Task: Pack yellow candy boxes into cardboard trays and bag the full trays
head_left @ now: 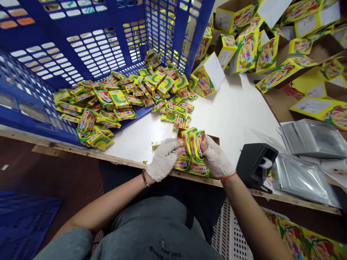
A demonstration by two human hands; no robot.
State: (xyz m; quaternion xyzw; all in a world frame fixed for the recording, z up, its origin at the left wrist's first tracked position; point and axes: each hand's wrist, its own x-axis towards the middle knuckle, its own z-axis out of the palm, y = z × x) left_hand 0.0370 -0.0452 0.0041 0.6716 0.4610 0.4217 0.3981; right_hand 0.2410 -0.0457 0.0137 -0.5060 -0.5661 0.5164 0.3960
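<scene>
My right hand (218,157), in a white knit glove with bare fingertips, grips a few small yellow-green boxes (197,144) marked with fruit pictures. My left hand (165,159), gloved the same way, has its thumb and fingers closed at the left side of these boxes. Both hands are over an open cardboard carton (214,140) at the table's front edge. More of the small boxes (199,168) lie inside it, partly covered by the held ones. A single small box (155,145) lies on the table just left of the carton.
A blue plastic crate (108,14) lies tipped at the left, with a heap of small boxes (119,99) spilling onto the white table (225,108). Larger yellow cartons (248,50) pile up at the back right. A black tape dispenser (253,164) and clear plastic sleeves (303,177) sit at the right.
</scene>
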